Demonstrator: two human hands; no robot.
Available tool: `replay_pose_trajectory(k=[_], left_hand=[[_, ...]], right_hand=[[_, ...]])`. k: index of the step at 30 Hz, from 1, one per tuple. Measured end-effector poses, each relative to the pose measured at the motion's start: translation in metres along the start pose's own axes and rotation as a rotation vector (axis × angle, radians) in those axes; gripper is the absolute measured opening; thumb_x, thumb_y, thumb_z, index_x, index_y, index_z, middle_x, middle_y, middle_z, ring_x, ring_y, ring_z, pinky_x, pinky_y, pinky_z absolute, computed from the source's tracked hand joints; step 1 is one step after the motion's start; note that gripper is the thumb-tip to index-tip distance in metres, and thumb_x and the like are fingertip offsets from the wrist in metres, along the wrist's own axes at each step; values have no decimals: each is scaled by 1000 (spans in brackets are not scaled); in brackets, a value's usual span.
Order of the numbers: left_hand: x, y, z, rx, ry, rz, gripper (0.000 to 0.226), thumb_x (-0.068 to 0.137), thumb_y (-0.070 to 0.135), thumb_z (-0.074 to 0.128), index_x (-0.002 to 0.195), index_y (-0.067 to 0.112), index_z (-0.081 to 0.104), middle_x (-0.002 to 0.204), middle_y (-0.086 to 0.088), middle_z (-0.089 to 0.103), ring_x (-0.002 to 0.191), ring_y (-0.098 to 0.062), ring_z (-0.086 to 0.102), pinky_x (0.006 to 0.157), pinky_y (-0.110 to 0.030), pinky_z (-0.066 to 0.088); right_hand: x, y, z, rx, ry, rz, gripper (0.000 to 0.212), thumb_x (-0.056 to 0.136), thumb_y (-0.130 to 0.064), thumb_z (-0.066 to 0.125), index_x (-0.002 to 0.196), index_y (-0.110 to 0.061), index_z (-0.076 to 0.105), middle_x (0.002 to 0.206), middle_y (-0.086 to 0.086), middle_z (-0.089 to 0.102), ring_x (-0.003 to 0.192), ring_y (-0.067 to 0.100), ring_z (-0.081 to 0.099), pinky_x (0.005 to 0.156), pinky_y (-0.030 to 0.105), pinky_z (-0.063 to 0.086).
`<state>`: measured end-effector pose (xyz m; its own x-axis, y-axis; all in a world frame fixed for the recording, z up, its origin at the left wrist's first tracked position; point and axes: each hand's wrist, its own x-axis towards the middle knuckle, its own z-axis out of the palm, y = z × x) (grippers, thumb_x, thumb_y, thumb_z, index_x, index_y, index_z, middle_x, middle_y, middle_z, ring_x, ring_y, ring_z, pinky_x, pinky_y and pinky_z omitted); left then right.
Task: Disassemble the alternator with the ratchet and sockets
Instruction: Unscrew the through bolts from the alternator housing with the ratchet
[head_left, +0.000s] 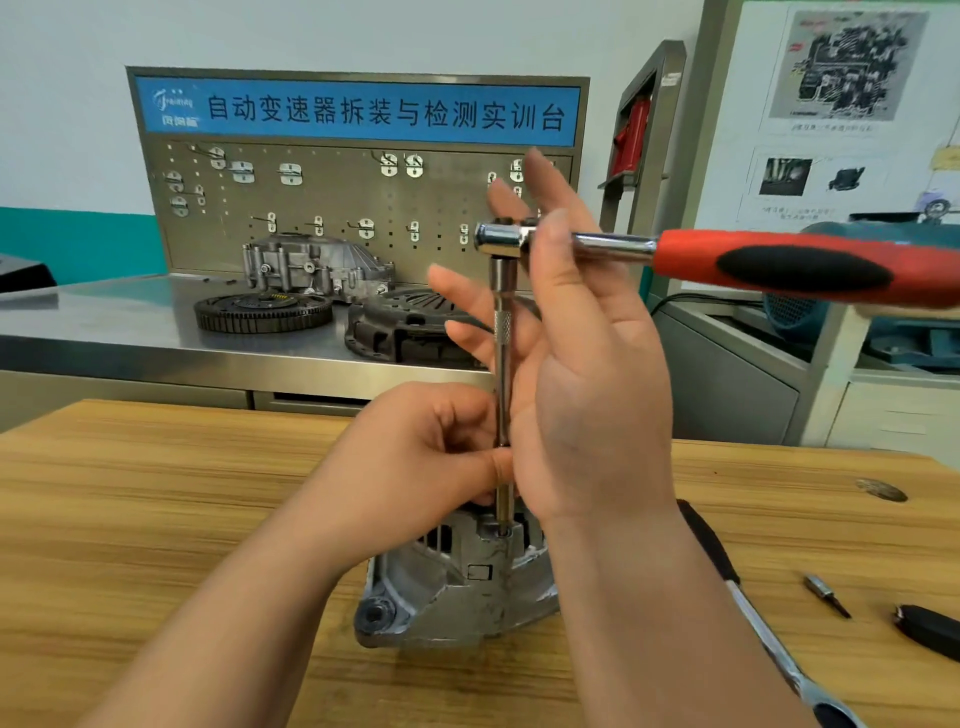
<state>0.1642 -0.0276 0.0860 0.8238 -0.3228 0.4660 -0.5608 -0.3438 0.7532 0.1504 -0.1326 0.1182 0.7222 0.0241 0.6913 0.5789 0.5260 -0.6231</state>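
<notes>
Left hand (431, 457): thumb and curled fingers pinch the lower part of the extension bar (503, 343), just above the alternator (457, 587). Right hand (587, 364): released, fingers straight and spread. The neck of the ratchet (779, 265) passes through the fork between its thumb and fingers, touched but not clasped.

The alternator stands on the wooden bench (156, 519) directly below both hands, partly hidden by them. The extension bar is upright, its long axis vertical. Its foot sits in a recess on top of the alternator housing. The socket and fastener there are too small to make out. Its top meets the ratchet head, level with the right fingertips.

The ratchet handle, red and black, runs level and away to the right of the right hand, crosswise to the bar. The right hand is the nearer to that handle. Any turn would likely call for this hand to close on the grip and swing it about the upright bar while the left hand steadies it.

A second ratchet (769, 639) and a small bit (826, 595) lie on the bench to the right of the right forearm.
</notes>
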Motion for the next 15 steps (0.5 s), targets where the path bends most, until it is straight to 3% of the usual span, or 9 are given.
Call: replay_pose_trajectory(k=[5, 8, 10, 12, 15], left_hand=[[-4, 5, -3, -44, -78, 24, 32, 80, 23, 65, 87, -9, 64, 80, -26, 69, 80, -44, 65, 74, -57, 52], [-3, 5, -2, -61, -71, 3, 35, 78, 23, 62, 90, -11, 65, 82, -15, 74, 82, -31, 71, 78, -49, 56], [-2, 2, 0, -31, -16, -1, 24, 82, 15, 66, 91, -7, 68, 82, -14, 74, 80, -30, 71, 75, -48, 57], [0, 1, 2, 23, 29, 15, 15, 81, 10, 67, 90, -2, 70, 80, -16, 73, 77, -31, 70, 72, -48, 57], [-1, 1, 1, 33, 12, 40, 12, 82, 9, 68, 88, -2, 70, 78, -20, 71, 75, -35, 69, 72, -50, 56]], right_hand=[[2, -5, -6, 85, 12, 144, 40, 91, -48, 39, 105, -20, 63, 102, 1, 75, 73, 19, 71, 68, 26, 55], [2, -7, -5, 45, 58, 85, 38, 83, -46, 51, 112, -24, 63, 105, -1, 74, 79, 18, 70, 66, 23, 53], [2, -5, -4, -25, 68, 18, 31, 87, -37, 59, 116, -29, 64, 111, -4, 72, 88, 19, 68, 69, 21, 52], [2, -4, -3, -64, 68, -27, 27, 87, -30, 56, 113, -33, 66, 118, -7, 69, 94, 20, 68, 71, 21, 50], [2, -3, -3, -24, 32, 3, 23, 91, -35, 51, 110, -33, 65, 121, -5, 68, 86, 20, 72, 72, 23, 53]])
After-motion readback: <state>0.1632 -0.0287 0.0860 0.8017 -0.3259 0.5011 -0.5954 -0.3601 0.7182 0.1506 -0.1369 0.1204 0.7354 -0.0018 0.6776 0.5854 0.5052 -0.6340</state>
